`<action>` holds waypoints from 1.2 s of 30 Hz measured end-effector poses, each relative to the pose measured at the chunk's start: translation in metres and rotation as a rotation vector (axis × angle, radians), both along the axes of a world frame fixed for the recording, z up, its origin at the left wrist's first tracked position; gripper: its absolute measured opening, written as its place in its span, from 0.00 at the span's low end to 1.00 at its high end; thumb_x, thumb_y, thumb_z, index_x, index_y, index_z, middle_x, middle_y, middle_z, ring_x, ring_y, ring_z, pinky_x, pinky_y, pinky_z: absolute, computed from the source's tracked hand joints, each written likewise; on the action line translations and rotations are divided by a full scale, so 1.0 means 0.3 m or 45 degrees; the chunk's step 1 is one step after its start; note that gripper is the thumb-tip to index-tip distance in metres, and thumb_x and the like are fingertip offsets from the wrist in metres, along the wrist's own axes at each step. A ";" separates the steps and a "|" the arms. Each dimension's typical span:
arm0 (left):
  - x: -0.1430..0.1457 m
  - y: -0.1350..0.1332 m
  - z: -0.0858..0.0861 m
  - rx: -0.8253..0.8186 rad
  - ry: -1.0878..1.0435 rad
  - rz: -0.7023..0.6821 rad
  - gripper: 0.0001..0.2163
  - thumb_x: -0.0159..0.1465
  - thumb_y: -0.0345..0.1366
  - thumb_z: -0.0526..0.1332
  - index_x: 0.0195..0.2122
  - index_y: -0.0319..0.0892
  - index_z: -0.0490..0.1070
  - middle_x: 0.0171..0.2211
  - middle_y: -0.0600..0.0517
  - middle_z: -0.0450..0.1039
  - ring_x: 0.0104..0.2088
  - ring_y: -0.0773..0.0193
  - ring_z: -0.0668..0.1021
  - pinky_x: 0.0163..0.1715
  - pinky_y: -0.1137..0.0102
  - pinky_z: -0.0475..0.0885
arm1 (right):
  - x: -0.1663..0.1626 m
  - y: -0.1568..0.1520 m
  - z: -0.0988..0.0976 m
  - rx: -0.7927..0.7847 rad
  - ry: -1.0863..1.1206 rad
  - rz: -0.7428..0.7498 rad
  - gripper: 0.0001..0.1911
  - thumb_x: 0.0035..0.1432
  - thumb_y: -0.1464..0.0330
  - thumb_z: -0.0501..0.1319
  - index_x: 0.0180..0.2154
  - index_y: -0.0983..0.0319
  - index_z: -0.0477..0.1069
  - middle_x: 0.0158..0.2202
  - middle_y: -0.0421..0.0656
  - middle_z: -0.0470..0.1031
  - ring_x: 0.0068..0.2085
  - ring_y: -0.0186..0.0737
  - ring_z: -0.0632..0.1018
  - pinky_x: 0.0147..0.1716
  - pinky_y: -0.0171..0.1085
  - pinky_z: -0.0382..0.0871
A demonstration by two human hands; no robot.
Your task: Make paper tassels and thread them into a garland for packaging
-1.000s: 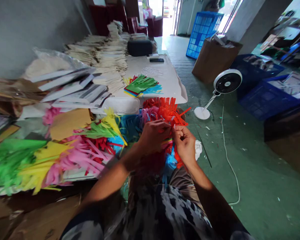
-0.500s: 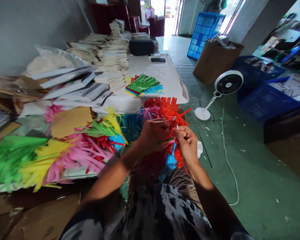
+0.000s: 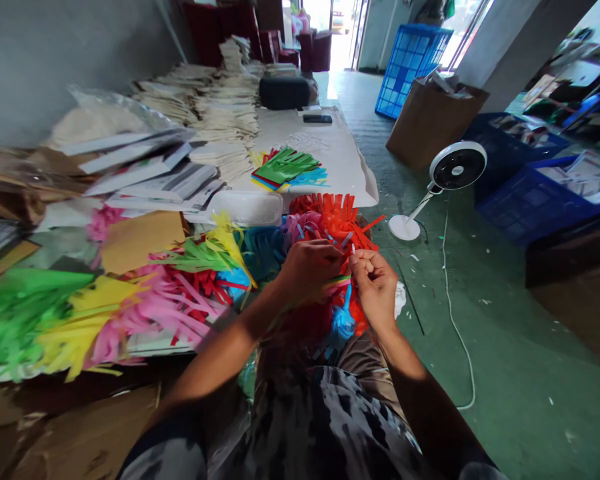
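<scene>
My left hand (image 3: pixel 307 267) is closed around a bundle of fringed coloured paper (image 3: pixel 335 223), orange-red on top with pink and blue strips beneath, held over my lap. My right hand (image 3: pixel 376 283) is pinched shut just right of it, gripping a small thin white piece (image 3: pixel 353 249) that sticks up between its fingertips. The two hands almost touch. More fringed paper in green, yellow, pink and red (image 3: pixel 105 307) lies heaped on the table to my left.
A long table (image 3: pixel 345 180) carries a stack of cut coloured sheets (image 3: pixel 285 168), a white plastic tray (image 3: pixel 245 207), piles of cream paper (image 3: pixel 220 113) and a black bag (image 3: pixel 283 92). A small white fan (image 3: pixel 450 170) with its cord, a cardboard box (image 3: pixel 430 120) and blue crates (image 3: pixel 535 197) stand on the green floor.
My right hand has drawn slightly right and up, away from the bundle, with the white piece now showing in its pinch. The left hand has hardly moved.
</scene>
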State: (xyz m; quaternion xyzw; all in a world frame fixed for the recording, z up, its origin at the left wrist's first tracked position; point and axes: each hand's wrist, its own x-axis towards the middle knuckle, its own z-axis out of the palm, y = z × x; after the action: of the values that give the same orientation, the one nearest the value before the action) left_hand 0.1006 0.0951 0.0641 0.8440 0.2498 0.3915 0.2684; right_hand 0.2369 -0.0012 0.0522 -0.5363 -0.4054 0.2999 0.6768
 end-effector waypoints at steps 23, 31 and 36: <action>-0.014 -0.028 0.033 0.240 0.196 0.000 0.06 0.69 0.37 0.65 0.39 0.47 0.82 0.39 0.51 0.85 0.36 0.65 0.85 0.36 0.72 0.76 | -0.002 -0.001 -0.013 -0.060 -0.155 -0.014 0.12 0.66 0.59 0.63 0.33 0.58 0.69 0.23 0.33 0.62 0.23 0.32 0.61 0.24 0.35 0.53; -0.016 -0.022 0.021 0.188 0.134 -0.021 0.05 0.68 0.36 0.66 0.39 0.46 0.83 0.38 0.50 0.85 0.36 0.65 0.85 0.38 0.72 0.77 | -0.001 -0.002 -0.011 -0.032 -0.162 0.003 0.14 0.67 0.58 0.63 0.33 0.58 0.69 0.24 0.33 0.61 0.25 0.33 0.60 0.25 0.35 0.54; -0.017 -0.017 0.011 0.157 0.085 -0.047 0.06 0.67 0.35 0.65 0.40 0.45 0.83 0.39 0.50 0.86 0.37 0.64 0.86 0.39 0.71 0.78 | -0.001 -0.002 -0.006 -0.038 -0.149 0.045 0.13 0.67 0.59 0.63 0.33 0.58 0.69 0.25 0.34 0.60 0.26 0.33 0.60 0.26 0.35 0.54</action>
State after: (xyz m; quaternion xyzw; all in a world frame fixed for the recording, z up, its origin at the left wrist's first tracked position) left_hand 0.0956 0.0900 0.0673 0.8759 0.2187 0.3727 0.2146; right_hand 0.2365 -0.0017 0.0505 -0.5556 -0.4493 0.2860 0.6385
